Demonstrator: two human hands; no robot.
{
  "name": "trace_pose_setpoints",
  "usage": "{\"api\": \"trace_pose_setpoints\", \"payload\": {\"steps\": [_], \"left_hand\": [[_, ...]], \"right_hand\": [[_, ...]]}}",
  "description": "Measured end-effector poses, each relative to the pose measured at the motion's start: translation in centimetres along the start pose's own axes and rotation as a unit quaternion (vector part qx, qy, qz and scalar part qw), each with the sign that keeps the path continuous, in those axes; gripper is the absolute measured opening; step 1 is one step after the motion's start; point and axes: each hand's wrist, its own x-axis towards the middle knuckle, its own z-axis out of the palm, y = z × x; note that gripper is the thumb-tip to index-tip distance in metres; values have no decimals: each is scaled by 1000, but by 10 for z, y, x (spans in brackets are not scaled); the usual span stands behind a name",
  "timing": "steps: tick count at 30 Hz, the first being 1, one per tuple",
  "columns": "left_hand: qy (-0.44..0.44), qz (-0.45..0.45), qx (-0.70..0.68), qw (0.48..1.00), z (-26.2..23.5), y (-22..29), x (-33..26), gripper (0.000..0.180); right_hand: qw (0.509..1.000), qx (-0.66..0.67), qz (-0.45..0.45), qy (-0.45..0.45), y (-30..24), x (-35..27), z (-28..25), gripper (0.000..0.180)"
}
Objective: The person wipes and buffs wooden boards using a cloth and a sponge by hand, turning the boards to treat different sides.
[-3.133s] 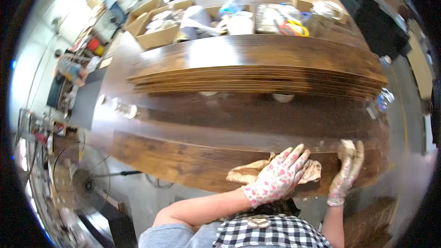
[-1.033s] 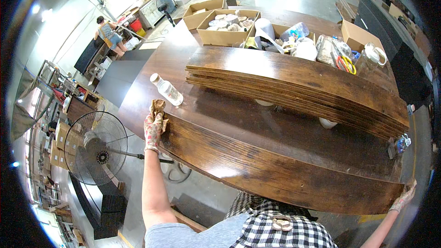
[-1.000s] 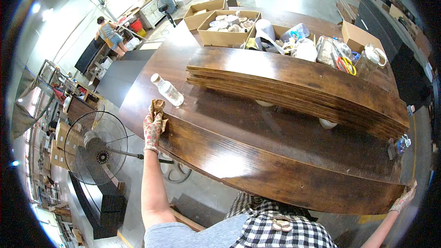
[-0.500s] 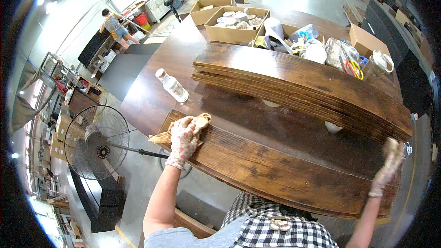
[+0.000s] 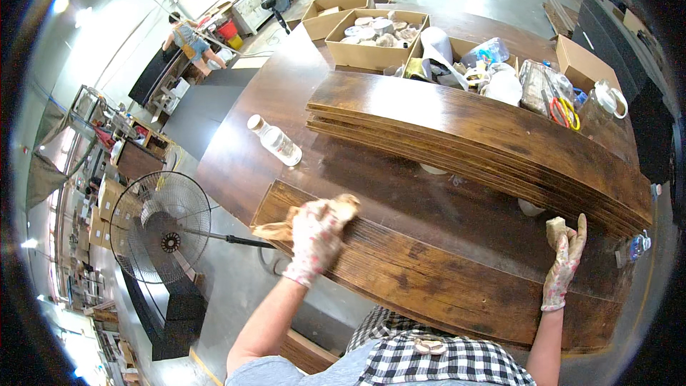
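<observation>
A big brown bench (image 5: pixel 227 164) fills the middle of a bright workroom, with a stack of boards (image 5: pixel 457 114) toward its far side. One long brown board (image 5: pixel 429 271) lies along the near edge. The left hand (image 5: pixel 314 241) is bent over a crumpled tan cloth (image 5: pixel 347 209), holding it on the board's left part. The right hand (image 5: pixel 563 268), half closed near the right end, has a small pale lump (image 5: pixel 555 228).

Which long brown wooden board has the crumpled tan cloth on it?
The front board, nearest the person: the pink-spotted gloved left hand holds the cloth there. The other boards lie stacked behind.
</observation>
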Motion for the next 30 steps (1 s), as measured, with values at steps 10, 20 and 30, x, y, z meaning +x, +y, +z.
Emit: {"api": "trace_pose_setpoints", "payload": {"steps": [10,20,30], "left_hand": [[37,-57,84,994,-11,-24,11,40],[-18,76,-21,997,15,81,-4,49],[18,-273,22,962,-4,-159,-1,31]], "right_hand": [[999,30,13,5,7,4,1,65],[1000,16,9,-4,15,6,-2,68],[1000,7,3,27,8,5,-4,61]]}}
